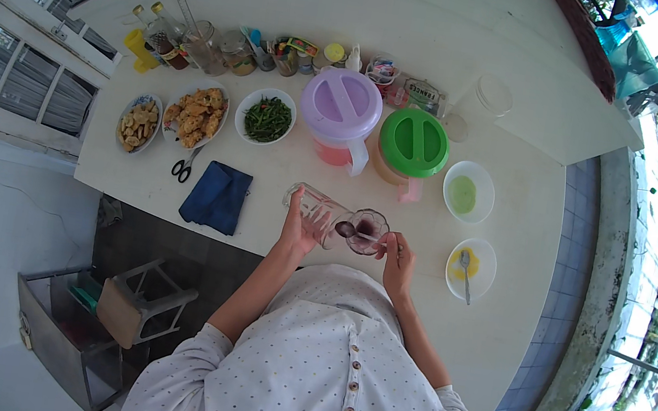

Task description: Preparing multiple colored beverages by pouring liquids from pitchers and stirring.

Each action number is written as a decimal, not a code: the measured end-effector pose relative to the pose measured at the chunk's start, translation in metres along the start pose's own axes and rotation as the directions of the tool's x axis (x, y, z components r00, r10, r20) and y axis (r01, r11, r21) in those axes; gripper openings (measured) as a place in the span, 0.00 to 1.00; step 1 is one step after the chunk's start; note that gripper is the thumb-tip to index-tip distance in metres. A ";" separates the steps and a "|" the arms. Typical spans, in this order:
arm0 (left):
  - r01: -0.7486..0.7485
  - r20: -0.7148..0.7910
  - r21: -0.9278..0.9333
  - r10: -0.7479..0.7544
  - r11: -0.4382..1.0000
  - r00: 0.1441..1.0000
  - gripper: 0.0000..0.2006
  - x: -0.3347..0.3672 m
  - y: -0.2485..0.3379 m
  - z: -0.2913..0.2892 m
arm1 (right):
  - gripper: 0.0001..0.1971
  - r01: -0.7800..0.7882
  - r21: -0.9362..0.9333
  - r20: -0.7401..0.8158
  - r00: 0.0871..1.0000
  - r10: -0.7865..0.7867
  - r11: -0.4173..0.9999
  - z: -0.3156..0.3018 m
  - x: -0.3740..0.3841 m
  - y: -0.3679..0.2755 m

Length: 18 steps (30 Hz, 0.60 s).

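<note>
Glass bowl (384, 224): the landmark, scalloped, in front of you near the counter's close edge, with dark red contents in its bottom.
Right hand (399, 263): just right of the glass bowl — you pinch the spoon handle between thumb and fingers.
Left hand (299, 233): left of the glass bowl, your fingers curled around the side of the tall glass.
Spoon (346, 229): its dark head is at the glass bowl's left edge, beside the tall glass; I cannot tell whether it touches either.
Tall glass (321, 203): clear, tilted, just left of the glass bowl.
Step in hand: you seem to be spooning the dark red contents from the glass bowl into the tall glass.
Next move: probably calls for a level spoon, a steady left grip and the tall glass's mouth kept close — a drip could land between them.
Blue cloth (215, 197): well left of the glass bowl, folded.
White bowls: 2, right of the glass bowl; 1 holds yellow (487, 276), 1 pale green (487, 181).
Pitchers: 2, beyond the glass bowl, lidded purple (341, 110) and green (413, 143).
</note>
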<state>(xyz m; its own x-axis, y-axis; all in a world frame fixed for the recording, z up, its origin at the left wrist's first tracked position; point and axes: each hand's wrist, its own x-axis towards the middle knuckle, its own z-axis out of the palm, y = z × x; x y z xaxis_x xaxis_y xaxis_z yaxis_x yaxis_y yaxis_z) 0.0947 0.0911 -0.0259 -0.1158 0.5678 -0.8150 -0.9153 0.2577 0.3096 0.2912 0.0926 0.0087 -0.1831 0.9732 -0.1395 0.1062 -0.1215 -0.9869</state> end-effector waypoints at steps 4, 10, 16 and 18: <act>0.013 -0.006 -0.014 -0.013 1.000 1.000 0.39 0.002 -0.001 -0.002 | 0.14 0.249 -0.237 -0.017 0.965 -0.261 0.939 0.002 -0.005 -0.010; 0.030 0.058 0.050 -0.033 0.998 0.998 0.56 0.015 0.000 -0.013 | 0.13 0.108 -0.134 0.087 0.992 -0.096 0.985 0.004 -0.003 -0.004; 0.008 0.030 0.063 -0.009 0.998 1.000 0.56 0.008 0.001 -0.008 | 0.12 0.194 -0.136 0.054 0.981 -0.188 0.971 0.001 -0.001 -0.009; 0.002 0.054 0.062 -0.006 0.998 0.999 0.56 0.016 0.001 -0.014 | 0.11 0.140 -0.085 0.115 0.985 -0.130 0.986 0.000 0.000 -0.007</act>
<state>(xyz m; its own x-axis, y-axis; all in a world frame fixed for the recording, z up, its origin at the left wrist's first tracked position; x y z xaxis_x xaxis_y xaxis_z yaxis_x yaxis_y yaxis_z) 0.0864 0.0896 -0.0457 -0.0896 0.6077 -0.7891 -0.8898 0.3071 0.3375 0.2902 0.0937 0.0155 -0.3063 0.9518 -0.0181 0.1619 0.0334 -0.9862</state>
